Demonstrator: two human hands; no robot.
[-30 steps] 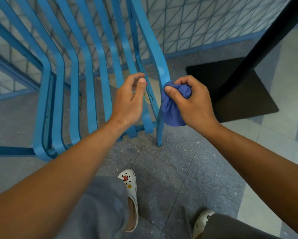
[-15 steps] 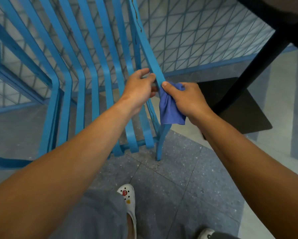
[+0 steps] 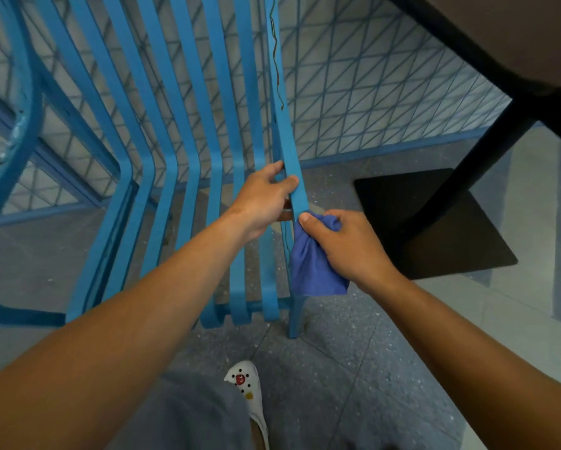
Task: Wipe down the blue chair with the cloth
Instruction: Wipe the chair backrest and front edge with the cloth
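Blue slats make up the chair (image 3: 162, 151), which fills the upper left of our view, and we take its outermost right slat (image 3: 287, 141) as our landmark. Our right hand (image 3: 347, 245) pinches the bunched purple-blue cloth (image 3: 315, 271) against that slat partway down its length, thumb on the slat's edge, with the loose end of the cloth hanging below the hand. Just above it, our left hand (image 3: 263, 199) curls round the same slat to steady the frame. Below the slat lies grey speckled floor, and a white clog (image 3: 248, 394) shows near the bottom of the view. To the slat's right stand a black table post (image 3: 477, 154) and its dark square base (image 3: 435, 222).

We judge the step in hand to be wiping this slat. Next we should slide the cloth along it with firm pressure, keeping the left grip clear of the cloth's path, then shift to the neighbouring slats.
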